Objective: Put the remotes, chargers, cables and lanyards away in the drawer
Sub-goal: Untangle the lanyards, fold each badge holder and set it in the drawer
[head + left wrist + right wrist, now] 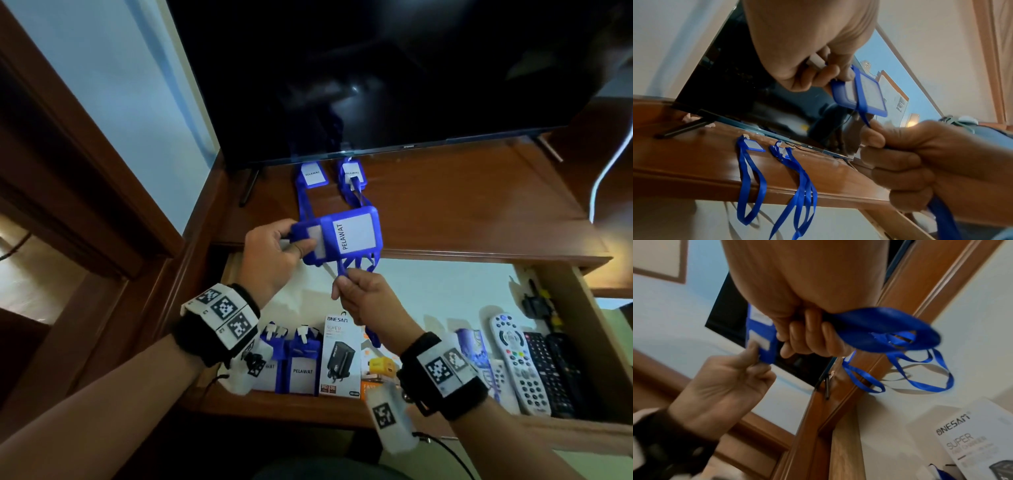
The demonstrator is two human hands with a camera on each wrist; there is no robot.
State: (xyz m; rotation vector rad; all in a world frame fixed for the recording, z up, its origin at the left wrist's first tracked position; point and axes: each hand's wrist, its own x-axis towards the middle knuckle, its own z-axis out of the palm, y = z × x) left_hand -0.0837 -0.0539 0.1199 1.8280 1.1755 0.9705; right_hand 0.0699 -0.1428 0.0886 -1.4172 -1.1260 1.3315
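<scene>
My left hand (286, 245) pinches the top end of a blue "PELAWAT" badge holder (352, 236) above the open drawer (445, 291). My right hand (356, 291) grips that lanyard's blue strap (890, 334), bunched in its curled fingers (807, 339). Two more blue lanyards (313, 176) (352, 176) lie on the wooden top under the TV, their straps hanging over the edge (750, 186). In the drawer lie two PELAWAT badges (301, 370), a ONESAM charger box (339, 356), a yellow charger (380, 366) and several remotes (520, 363).
A black TV (394, 78) stands on the wooden cabinet top (479, 205). A white cable (613, 154) hangs at the right. A dark door frame (68, 164) stands at the left. The drawer's white lining (445, 291) shows in the middle.
</scene>
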